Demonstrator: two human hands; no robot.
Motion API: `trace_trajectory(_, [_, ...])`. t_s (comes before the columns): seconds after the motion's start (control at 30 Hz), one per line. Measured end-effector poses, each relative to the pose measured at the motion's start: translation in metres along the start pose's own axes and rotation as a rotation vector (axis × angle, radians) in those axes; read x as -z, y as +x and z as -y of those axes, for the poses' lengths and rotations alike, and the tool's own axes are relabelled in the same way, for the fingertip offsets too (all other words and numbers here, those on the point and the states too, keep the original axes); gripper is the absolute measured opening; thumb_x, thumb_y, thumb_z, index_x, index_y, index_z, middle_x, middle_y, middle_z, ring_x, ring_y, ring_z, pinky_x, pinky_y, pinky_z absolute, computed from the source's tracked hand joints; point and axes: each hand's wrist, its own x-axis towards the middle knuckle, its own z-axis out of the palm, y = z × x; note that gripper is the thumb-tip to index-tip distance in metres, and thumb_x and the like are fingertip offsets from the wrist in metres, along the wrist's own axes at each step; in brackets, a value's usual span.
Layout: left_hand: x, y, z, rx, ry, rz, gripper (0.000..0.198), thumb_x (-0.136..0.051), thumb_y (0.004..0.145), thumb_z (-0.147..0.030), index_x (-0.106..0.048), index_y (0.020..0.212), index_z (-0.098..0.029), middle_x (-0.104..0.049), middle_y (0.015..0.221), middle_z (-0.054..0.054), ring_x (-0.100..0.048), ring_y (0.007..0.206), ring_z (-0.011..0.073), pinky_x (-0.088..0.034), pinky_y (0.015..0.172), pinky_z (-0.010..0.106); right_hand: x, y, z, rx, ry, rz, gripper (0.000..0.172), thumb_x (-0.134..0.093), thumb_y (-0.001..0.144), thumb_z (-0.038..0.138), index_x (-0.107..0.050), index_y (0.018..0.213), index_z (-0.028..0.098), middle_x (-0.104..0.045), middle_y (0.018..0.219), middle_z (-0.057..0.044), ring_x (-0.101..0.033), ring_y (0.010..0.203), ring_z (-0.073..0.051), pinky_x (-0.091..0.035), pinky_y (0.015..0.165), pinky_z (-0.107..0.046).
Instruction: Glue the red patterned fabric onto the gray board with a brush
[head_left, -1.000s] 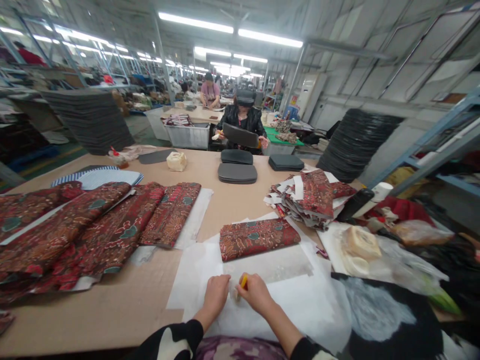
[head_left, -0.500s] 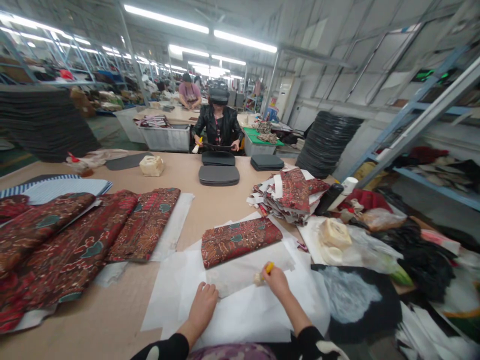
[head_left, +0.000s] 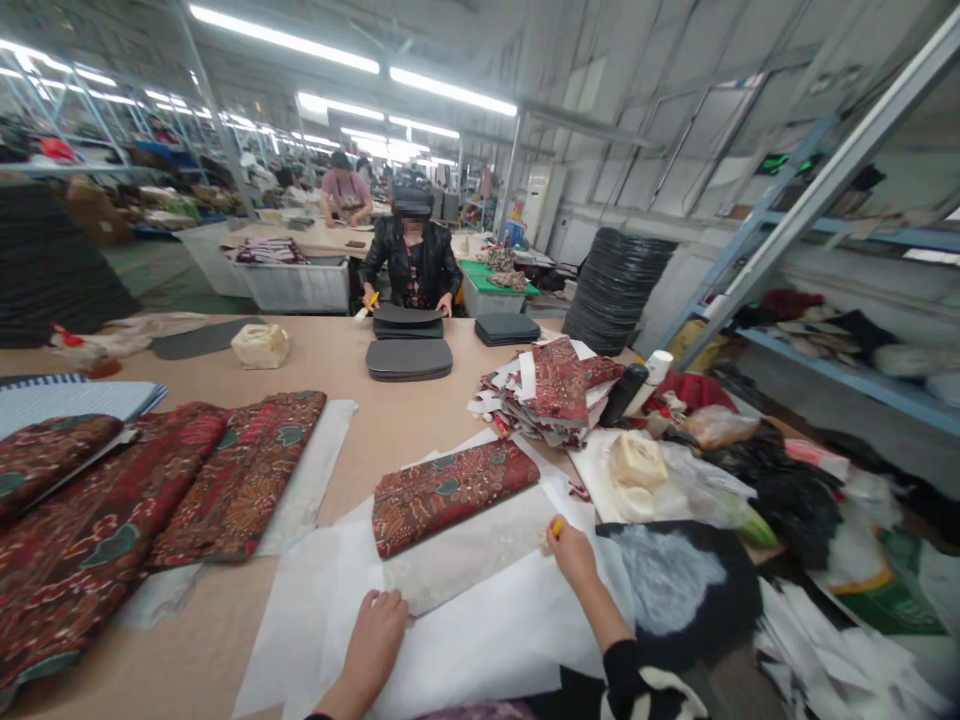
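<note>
My right hand (head_left: 573, 556) is closed on a brush (head_left: 556, 530) with a yellow handle; its pale bristles are at the right end of a greyish-white strip (head_left: 472, 550). At the strip's lower left corner my left hand (head_left: 379, 630) lies with its fingers resting on the material and nothing in its grip. Beneath the strip are overlapping white sheets (head_left: 480, 640). Just beyond it a folded red-brown patterned fabric piece (head_left: 454, 492) lies across the sheets. To my right is a black sheet (head_left: 727, 590) with a whitish smeared patch.
Patterned fabric stacks (head_left: 232, 485) cover the left side. At right are a scrap pile (head_left: 551, 390), a cut-open yellowish container (head_left: 637, 462) and plastic bags. Dark oval pads (head_left: 409, 360) lie ahead, where a seated co-worker (head_left: 412, 250) holds a yellow-handled brush.
My right hand has moved the brush rightward along the strip to its end. My left hand stays at the left corner. The view has turned slightly right. The co-worker's dark pad is lower.
</note>
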Motion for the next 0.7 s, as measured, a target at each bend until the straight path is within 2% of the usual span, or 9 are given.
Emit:
trace_trajectory(0.07, [0.003, 0.001, 0.0, 0.015, -0.008, 0.014, 0.036, -0.027, 0.083, -0.01, -0.062, 0.088, -0.019, -0.064, 0.095, 0.005, -0.057, 0.095, 0.019, -0.033, 0.095, 0.039, 0.005, 0.006, -0.008, 0.035, -0.003, -0.026, 0.019, -0.042, 0.085, 0.027, -0.06, 0.083, 0.02, -0.063, 0.063, -0.002, -0.058, 0.062, -0.015, -0.033, 0.056, -0.023])
trace_trajectory(0.17, [0.009, 0.006, 0.001, 0.042, -0.015, 0.025, 0.034, -0.029, 0.082, -0.011, -0.062, 0.086, -0.019, -0.065, 0.093, 0.006, -0.058, 0.094, 0.0201, -0.034, 0.093, 0.039, -0.001, 0.005, -0.007, 0.137, 0.117, 0.073, 0.017, -0.043, 0.083, 0.028, -0.059, 0.08, 0.021, -0.063, 0.065, 0.0, -0.058, 0.062, -0.014, -0.035, 0.057, -0.022])
trace_trajectory(0.23, [0.017, 0.016, 0.003, 0.059, -0.063, 0.031, 0.032, -0.03, 0.082, -0.013, -0.062, 0.085, -0.018, -0.067, 0.091, 0.007, -0.059, 0.093, 0.0211, -0.035, 0.092, 0.039, -0.002, 0.007, -0.012, 0.112, 0.109, 0.068, 0.019, -0.042, 0.082, 0.026, -0.06, 0.077, 0.021, -0.063, 0.063, -0.001, -0.059, 0.062, -0.016, -0.037, 0.059, -0.023])
trace_trajectory(0.33, [0.038, 0.046, 0.012, 0.145, -0.23, 0.022, 0.023, -0.038, 0.08, -0.018, -0.06, 0.078, -0.02, -0.068, 0.088, 0.005, -0.06, 0.092, 0.0199, -0.038, 0.086, 0.033, 0.007, 0.013, -0.029, 0.046, 0.136, -0.163, 0.027, -0.038, 0.084, 0.034, -0.061, 0.085, 0.02, -0.066, 0.069, -0.005, -0.062, 0.069, -0.02, -0.043, 0.065, -0.028])
trace_trajectory(0.4, [0.054, 0.072, 0.023, 0.239, -0.311, -0.022, 0.018, -0.04, 0.079, -0.022, -0.058, 0.078, -0.022, -0.068, 0.09, 0.003, -0.06, 0.092, 0.0179, -0.039, 0.082, 0.028, 0.013, 0.014, -0.038, 0.063, 0.296, -0.331, 0.035, -0.037, 0.084, 0.042, -0.06, 0.094, 0.018, -0.068, 0.086, -0.01, -0.063, 0.082, -0.022, -0.046, 0.074, -0.031])
trace_trajectory(0.47, [0.069, 0.096, 0.037, 0.355, -0.342, -0.088, 0.021, -0.035, 0.082, -0.026, -0.056, 0.087, -0.022, -0.068, 0.095, 0.004, -0.061, 0.093, 0.0169, -0.04, 0.079, 0.027, 0.011, 0.009, -0.041, 0.084, 0.467, -0.414, 0.042, -0.039, 0.082, 0.047, -0.059, 0.103, 0.016, -0.066, 0.103, -0.012, -0.061, 0.095, -0.024, -0.048, 0.083, -0.033])
trace_trajectory(0.57, [0.079, 0.115, 0.059, 0.532, -0.42, -0.157, 0.028, -0.027, 0.084, -0.025, -0.053, 0.092, -0.02, -0.068, 0.096, 0.007, -0.062, 0.09, 0.0166, -0.043, 0.074, 0.027, -0.013, -0.008, -0.038, 0.134, 0.569, -0.343, 0.042, -0.04, 0.082, 0.041, -0.057, 0.114, 0.02, -0.065, 0.108, -0.01, -0.062, 0.097, -0.023, -0.051, 0.083, -0.034])
trace_trajectory(0.63, [0.077, 0.113, 0.068, 0.599, -0.484, -0.169, 0.03, -0.025, 0.083, -0.026, -0.054, 0.083, -0.018, -0.069, 0.087, 0.008, -0.064, 0.085, 0.0167, -0.045, 0.07, 0.026, -0.04, -0.02, -0.035, 0.2, 0.542, -0.223, 0.038, -0.039, 0.08, 0.031, -0.06, 0.113, 0.028, -0.069, 0.099, -0.006, -0.064, 0.09, -0.023, -0.053, 0.08, -0.034])
trace_trajectory(0.7, [0.068, 0.104, 0.073, 0.629, -0.543, -0.169, 0.035, -0.024, 0.084, -0.033, -0.053, 0.072, -0.018, -0.069, 0.075, 0.007, -0.066, 0.077, 0.0176, -0.047, 0.067, 0.027, -0.065, -0.03, -0.032, 0.254, 0.443, -0.129, 0.037, -0.043, 0.076, 0.023, -0.065, 0.104, 0.036, -0.071, 0.087, -0.003, -0.066, 0.083, -0.024, -0.055, 0.076, -0.035])
